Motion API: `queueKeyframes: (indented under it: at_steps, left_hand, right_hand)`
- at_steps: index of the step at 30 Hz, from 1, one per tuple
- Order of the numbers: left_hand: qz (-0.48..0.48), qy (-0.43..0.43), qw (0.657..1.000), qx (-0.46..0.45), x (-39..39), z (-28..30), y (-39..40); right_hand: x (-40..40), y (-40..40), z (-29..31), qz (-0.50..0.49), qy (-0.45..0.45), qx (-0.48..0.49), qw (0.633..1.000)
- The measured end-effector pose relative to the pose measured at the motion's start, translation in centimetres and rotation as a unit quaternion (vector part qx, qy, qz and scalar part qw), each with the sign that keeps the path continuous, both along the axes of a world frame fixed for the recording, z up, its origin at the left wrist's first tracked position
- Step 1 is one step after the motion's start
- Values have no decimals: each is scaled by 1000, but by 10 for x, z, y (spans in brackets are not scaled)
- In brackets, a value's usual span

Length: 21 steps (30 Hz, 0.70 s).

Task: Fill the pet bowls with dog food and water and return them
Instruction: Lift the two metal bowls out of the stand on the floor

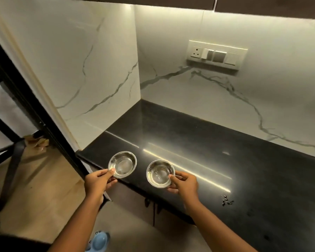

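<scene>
Two small steel bowls sit at the front edge of a black countertop. My left hand grips the near rim of the left bowl, thumb on the inside. My right hand pinches the near right rim of the right bowl. Both bowls look shiny inside, with no food in them. Down on the floor by my left forearm lies a blue pet bowl stand, partly hidden.
White marble-look walls close off the counter at the left and back. A switch and socket plate is on the back wall. A few small dark bits lie on the counter to the right. A black frame stands at left.
</scene>
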<state>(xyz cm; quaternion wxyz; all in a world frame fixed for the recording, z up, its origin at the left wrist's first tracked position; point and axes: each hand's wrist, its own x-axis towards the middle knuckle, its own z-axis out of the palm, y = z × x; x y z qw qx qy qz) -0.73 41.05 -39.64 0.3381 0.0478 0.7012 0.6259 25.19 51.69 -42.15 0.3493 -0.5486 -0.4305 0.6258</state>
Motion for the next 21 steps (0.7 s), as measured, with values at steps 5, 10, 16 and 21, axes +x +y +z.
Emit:
queueKeyframes:
  at_steps: [5, 10, 16, 21]
  left_hand:
    - [-47, 0, 999, -23, -8, -9, 32]
    - [-108, 12, 993, -43, -30, -26, 63]
    - [-162, 24, 984, -75, -73, -47, 88]
    - [-204, 25, 975, -90, -110, -61, 103]
  right_hand:
    - [7, 15, -16, -40, -14, -7, 999]
    - [-6, 27, -33, -75, -14, -22, 997]
    - [-39, 34, -42, -133, -24, -19, 991]
    - [-74, 28, -49, -170, -33, -21, 985]
